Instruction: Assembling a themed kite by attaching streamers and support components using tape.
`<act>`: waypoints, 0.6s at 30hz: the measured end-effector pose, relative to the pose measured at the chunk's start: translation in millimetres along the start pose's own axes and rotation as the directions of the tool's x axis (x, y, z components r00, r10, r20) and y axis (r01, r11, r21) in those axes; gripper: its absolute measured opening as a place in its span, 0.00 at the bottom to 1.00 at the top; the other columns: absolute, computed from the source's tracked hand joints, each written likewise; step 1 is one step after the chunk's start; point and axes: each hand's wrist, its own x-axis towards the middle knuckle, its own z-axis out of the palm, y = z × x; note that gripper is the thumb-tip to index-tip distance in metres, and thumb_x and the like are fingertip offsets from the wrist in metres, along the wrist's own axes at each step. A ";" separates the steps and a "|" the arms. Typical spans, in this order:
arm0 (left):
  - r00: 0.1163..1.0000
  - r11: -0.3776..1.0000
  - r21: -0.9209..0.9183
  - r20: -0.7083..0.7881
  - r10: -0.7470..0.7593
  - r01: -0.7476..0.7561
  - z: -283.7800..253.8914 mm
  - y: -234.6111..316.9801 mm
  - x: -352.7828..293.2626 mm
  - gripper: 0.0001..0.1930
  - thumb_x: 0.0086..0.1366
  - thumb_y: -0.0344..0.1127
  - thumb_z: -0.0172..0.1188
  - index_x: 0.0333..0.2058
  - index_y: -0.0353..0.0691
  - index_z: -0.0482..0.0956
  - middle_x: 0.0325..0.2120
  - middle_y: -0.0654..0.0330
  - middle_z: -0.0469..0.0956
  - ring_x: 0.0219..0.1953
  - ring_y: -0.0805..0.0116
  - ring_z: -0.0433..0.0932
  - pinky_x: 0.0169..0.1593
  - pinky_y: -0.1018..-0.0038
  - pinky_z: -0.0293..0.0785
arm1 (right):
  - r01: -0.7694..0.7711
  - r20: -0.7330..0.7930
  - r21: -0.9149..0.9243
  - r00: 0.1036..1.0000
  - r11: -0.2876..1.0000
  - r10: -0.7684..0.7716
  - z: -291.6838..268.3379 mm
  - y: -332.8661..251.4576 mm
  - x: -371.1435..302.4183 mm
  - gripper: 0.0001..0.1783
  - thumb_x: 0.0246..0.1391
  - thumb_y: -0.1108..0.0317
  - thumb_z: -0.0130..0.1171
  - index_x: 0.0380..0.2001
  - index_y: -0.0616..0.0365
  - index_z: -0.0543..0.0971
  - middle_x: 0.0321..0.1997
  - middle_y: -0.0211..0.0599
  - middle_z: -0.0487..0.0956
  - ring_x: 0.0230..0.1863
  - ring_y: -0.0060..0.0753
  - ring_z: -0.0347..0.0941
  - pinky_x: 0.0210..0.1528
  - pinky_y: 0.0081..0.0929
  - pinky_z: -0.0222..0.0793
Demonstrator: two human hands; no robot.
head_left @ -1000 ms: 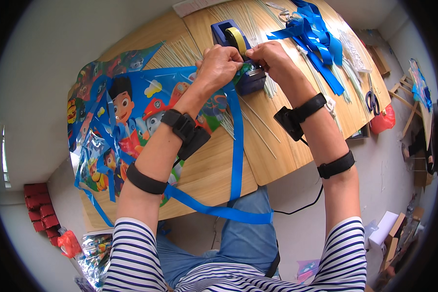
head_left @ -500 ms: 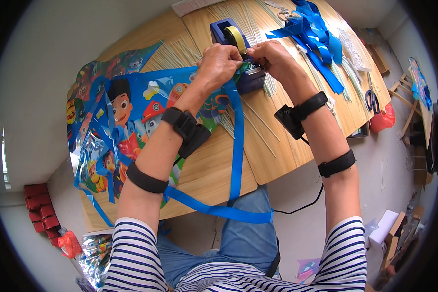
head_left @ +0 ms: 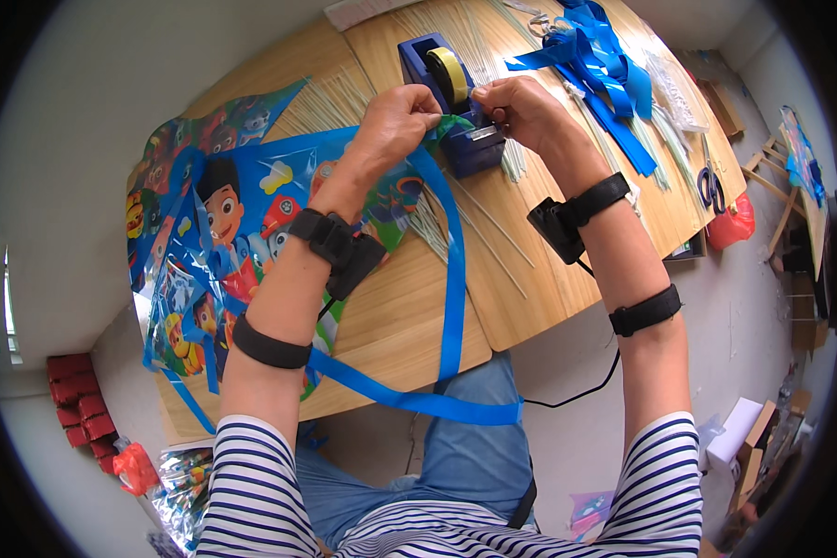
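My left hand point(head_left: 400, 126) is closed, its fingertips pinching the green-edged corner of a shiny printed plastic sheet point(head_left: 279, 177) with cartoon figures. The sheet spreads over the left of the table. From near that corner a long blue ribbon point(head_left: 454, 298) hangs over the table's front edge and loops across my lap. Just right of the corner stands a dark blue tape dispenser point(head_left: 479, 156) with a yellowish tape roll point(head_left: 450, 76). My right hand point(head_left: 528, 112) is at the dispenser's right side, thumb and finger bent together. Whatever lies between them is too small to see.
Thin pale rods point(head_left: 493, 237) lie across the wooden table point(head_left: 395, 325). Tangled blue ribbons point(head_left: 604, 70) sit at the far right, near a clear plastic bag point(head_left: 674, 93) and dark-handled scissors point(head_left: 710, 191). A red bag point(head_left: 733, 223) is beyond the right edge.
My left hand has moved left, away from the dispenser, drawing the sheet's corner and the ribbon's top along. My right hand has stayed by the dispenser, almost unmoved.
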 end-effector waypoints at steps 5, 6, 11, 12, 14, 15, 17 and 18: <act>0.995 0.998 -0.044 0.088 0.056 -0.052 -13.1 5.2 -5.2 0.06 0.62 0.28 0.59 0.35 0.32 0.79 0.29 0.63 0.78 0.35 0.75 0.74 0.39 0.77 0.71 | 0.029 0.005 -0.090 1.000 0.996 -0.029 0.8 0.7 -1.8 0.04 0.50 0.70 0.64 0.27 0.59 0.81 0.21 0.26 0.72 0.21 0.19 0.61 0.24 0.21 0.54; 0.995 0.998 -0.043 0.087 0.055 -0.051 -14.4 7.2 -7.4 0.06 0.62 0.28 0.59 0.35 0.32 0.79 0.29 0.63 0.78 0.35 0.75 0.74 0.39 0.77 0.71 | 0.053 0.019 -0.125 0.999 0.991 -0.051 1.6 0.8 -2.2 0.06 0.51 0.68 0.64 0.27 0.59 0.81 0.20 0.25 0.71 0.21 0.19 0.61 0.23 0.21 0.53; 0.977 0.994 -0.081 0.195 0.089 -0.074 -25.4 16.2 -19.1 0.07 0.60 0.26 0.58 0.37 0.31 0.79 0.30 0.63 0.78 0.35 0.74 0.74 0.41 0.75 0.71 | 0.119 -0.075 -0.257 0.987 0.959 -0.143 14.2 2.2 -10.3 0.05 0.48 0.70 0.65 0.29 0.61 0.82 0.20 0.25 0.72 0.20 0.19 0.62 0.22 0.20 0.53; 0.976 0.994 -0.082 0.195 0.092 -0.078 -27.3 16.0 -19.4 0.07 0.60 0.26 0.58 0.37 0.31 0.79 0.30 0.63 0.78 0.35 0.74 0.74 0.41 0.75 0.71 | 0.158 -0.070 -0.288 0.980 0.945 -0.185 12.7 3.9 -9.1 0.05 0.48 0.71 0.65 0.28 0.61 0.82 0.20 0.25 0.72 0.20 0.19 0.61 0.22 0.20 0.53; 0.976 0.996 -0.024 0.200 0.088 -0.085 -32.7 13.4 -20.4 0.06 0.58 0.24 0.58 0.35 0.31 0.78 0.29 0.63 0.77 0.34 0.74 0.74 0.40 0.76 0.71 | 0.146 -0.065 -0.227 0.984 0.963 -0.164 7.1 4.7 -7.4 0.05 0.49 0.71 0.65 0.27 0.61 0.82 0.20 0.25 0.71 0.21 0.19 0.61 0.23 0.20 0.53; 0.976 0.996 -0.023 0.198 0.089 -0.086 -35.7 11.5 -20.3 0.06 0.58 0.24 0.58 0.35 0.31 0.78 0.29 0.63 0.77 0.34 0.74 0.74 0.40 0.76 0.71 | 0.130 -0.057 -0.164 0.988 0.978 -0.141 5.1 5.1 -5.9 0.05 0.49 0.71 0.65 0.27 0.61 0.82 0.19 0.26 0.71 0.21 0.19 0.62 0.23 0.20 0.53; 0.982 0.990 0.085 0.159 0.097 -0.112 -40.5 8.8 -20.3 0.06 0.56 0.24 0.59 0.33 0.31 0.77 0.28 0.63 0.76 0.33 0.75 0.73 0.40 0.76 0.71 | 0.136 -0.066 -0.158 0.987 0.978 -0.148 4.1 6.6 -1.0 0.07 0.47 0.70 0.66 0.26 0.63 0.82 0.20 0.28 0.72 0.21 0.21 0.62 0.24 0.23 0.55; 0.983 0.990 0.085 0.158 0.097 -0.112 -41.9 8.1 -20.8 0.06 0.56 0.24 0.59 0.33 0.31 0.77 0.28 0.63 0.76 0.33 0.75 0.73 0.40 0.76 0.71 | 0.140 -0.077 -0.152 0.985 0.978 -0.153 3.4 7.4 0.5 0.09 0.45 0.69 0.67 0.26 0.65 0.82 0.20 0.30 0.73 0.21 0.24 0.62 0.26 0.25 0.57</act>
